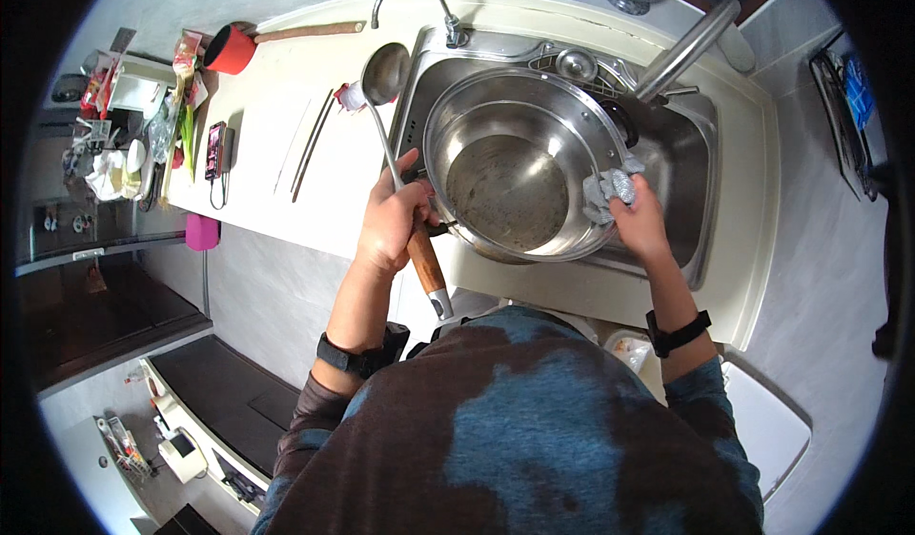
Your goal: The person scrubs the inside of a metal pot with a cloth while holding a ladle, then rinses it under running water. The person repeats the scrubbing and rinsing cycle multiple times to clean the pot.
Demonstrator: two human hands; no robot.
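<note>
A wide stainless-steel pot is tilted over the sink, its open mouth towards me. Dark specks and stains mark its inner bottom. My left hand grips a ladle by its wooden handle, the steel bowl pointing away from me over the counter. Those same fingers are at the pot's left side, by its dark handle; whether they also hold it is partly hidden. In my right hand is a crumpled silvery-grey scrubbing cloth, pressed at the pot's right rim.
Behind the pot, a steel lid rests by a wire rack in the sink. A thick tap reaches in from the right; a slim faucet stands behind. Chopsticks, a phone and a red container occupy the left counter.
</note>
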